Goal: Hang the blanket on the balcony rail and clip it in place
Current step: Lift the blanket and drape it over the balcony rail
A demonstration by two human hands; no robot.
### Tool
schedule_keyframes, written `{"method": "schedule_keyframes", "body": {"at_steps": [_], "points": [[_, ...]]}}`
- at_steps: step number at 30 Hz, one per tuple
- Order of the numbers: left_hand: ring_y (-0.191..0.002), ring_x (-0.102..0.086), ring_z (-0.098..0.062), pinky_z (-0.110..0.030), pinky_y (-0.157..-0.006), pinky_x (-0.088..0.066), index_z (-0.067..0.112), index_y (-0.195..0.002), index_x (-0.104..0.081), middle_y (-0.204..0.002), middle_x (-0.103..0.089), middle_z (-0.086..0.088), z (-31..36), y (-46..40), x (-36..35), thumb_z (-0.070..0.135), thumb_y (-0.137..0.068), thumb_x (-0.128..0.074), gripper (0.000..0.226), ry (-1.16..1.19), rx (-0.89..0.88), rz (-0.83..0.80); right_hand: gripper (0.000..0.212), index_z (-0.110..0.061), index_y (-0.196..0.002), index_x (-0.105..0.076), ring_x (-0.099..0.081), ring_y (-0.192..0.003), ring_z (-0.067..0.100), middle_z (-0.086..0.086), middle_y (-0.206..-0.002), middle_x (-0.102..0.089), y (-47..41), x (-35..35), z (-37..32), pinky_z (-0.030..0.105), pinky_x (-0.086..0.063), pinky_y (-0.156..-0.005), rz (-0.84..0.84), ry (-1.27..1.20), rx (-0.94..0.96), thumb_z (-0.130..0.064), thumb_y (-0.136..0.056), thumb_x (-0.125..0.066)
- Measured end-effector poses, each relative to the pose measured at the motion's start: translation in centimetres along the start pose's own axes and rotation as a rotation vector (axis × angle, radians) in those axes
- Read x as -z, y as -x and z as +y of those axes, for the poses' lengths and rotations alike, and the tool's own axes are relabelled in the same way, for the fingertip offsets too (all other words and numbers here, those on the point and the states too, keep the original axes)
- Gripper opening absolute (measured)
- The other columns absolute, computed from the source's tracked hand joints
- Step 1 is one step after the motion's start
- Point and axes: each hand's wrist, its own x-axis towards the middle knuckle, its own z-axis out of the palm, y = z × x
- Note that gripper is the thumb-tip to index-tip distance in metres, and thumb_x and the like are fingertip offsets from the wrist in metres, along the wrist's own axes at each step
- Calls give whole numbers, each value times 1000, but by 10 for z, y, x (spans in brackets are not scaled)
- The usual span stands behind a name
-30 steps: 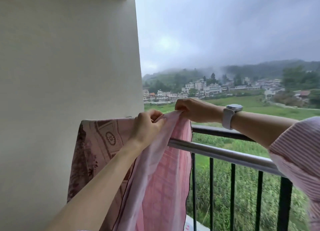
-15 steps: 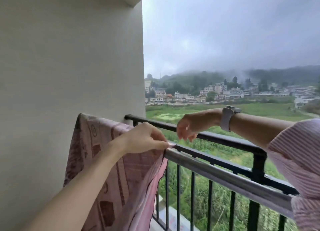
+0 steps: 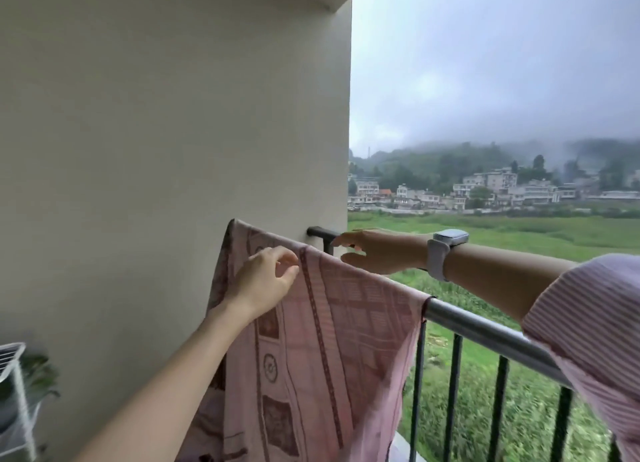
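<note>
Blanket (image 3: 332,340) draped over rail (image 3: 485,330), hanging at 6 o'clock beside wall (image 3: 156,150). Left hand (image 3: 263,281) rests on the top fold, fingers loosely curled, gripping nothing clearly. Right hand (image 3: 377,250) flat, fingers extended, empty, at 12 o'clock over rail. Step: smoothing. No clips visible; next, fetch clips.

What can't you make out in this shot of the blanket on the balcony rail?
- Any clip: none shows in the head view.
- Blanket: its far side hangs hidden behind the rail; its bottom is cut off by the frame.
- Left hand: fingertips blurred, so contact is unclear.
- Right hand: also blurred.
</note>
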Motion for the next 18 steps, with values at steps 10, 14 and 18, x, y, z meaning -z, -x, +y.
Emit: {"method": "schedule_keyframes", "body": {"at_steps": [10, 14, 18], "points": [[-91, -58, -14, -22, -80, -41, 17, -96, -62, -103, -65, -1, -193, -71, 43, 20, -87, -53, 13, -57, 54, -3, 40, -9, -134, -37, -47, -118, 32, 18, -131, -49, -190, -46, -45, 39, -39, -97, -19, 98, -77, -18, -95, -37], [-87, -58, -14, -23, -80, -42, 15, -98, -63, -102, -66, -1, -266, -101, 49, 20, -88, -53, 15, -54, 119, -36, 34, -6, -126, -46, -51, -113, 33, 17, -123, -53, -264, -75, -60, 43, -44, -93, 22, 54, -115, -15, -94, -39], [-83, -57, -12, -21, -77, -40, 14, -99, -63, -102, -67, -2, -335, -131, 32, 19, -88, -53, 16, -33, 179, -74, 28, -9, -114, -50, -54, -107, 32, 12, -114, -55, -330, -117, -57, 50, -48, -85, 120, 170, -131, -18, -90, -42]]}}
